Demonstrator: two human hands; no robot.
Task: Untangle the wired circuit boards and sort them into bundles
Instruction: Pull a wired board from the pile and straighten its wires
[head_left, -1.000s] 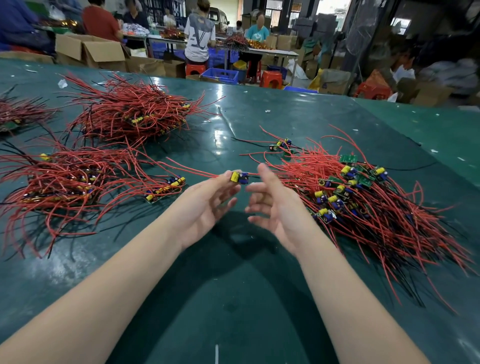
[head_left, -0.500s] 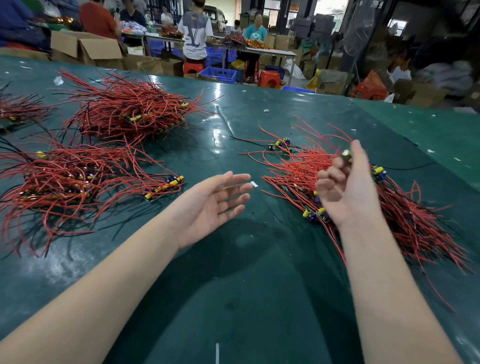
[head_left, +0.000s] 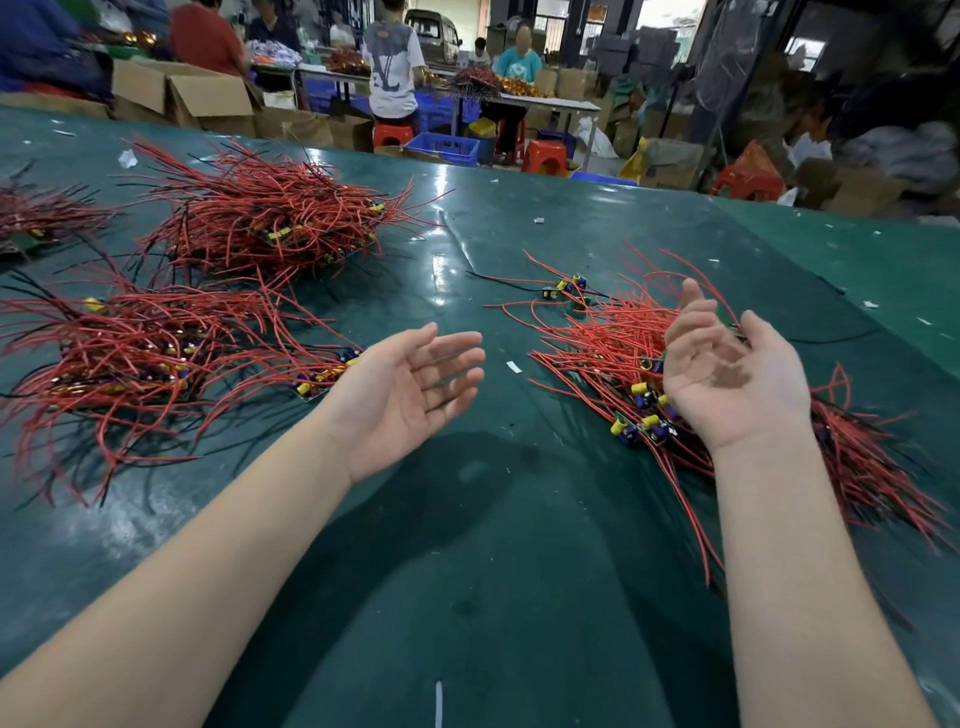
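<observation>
A person's two bare forearms reach forward over a dark green counter (head_left: 519, 519) strewn with red-wired circuit boards. The left hand (head_left: 410, 384) floats palm up above the middle of the counter, fingers straight and spread wide, holding nothing. A second ago its fingertips met the right hand over a single small board with yellow and blue parts; that board is no longer in either hand. The right hand (head_left: 727, 374) was lifted half a second ago with fingers curled round something small above the right-hand heap; now it has turned palm up over the same heap, fingers loosely bent and apart. It looks empty, though motion blur across the palm makes this uncertain.

The tangled heap (head_left: 613, 353) of boards and red wires lies under and around the right hand, towards the right edge of the counter. One loose board (head_left: 569, 288) sits just beyond it, nearer the far edge. Sorted bundles lie on the left side: a near bundle (head_left: 135, 353) by the left edge and a far bundle (head_left: 260, 223) behind it.

Judging by both palms being bare, one board has likely just been passed on or dropped, and the next pick from the tangled heap has not yet begun
</observation>
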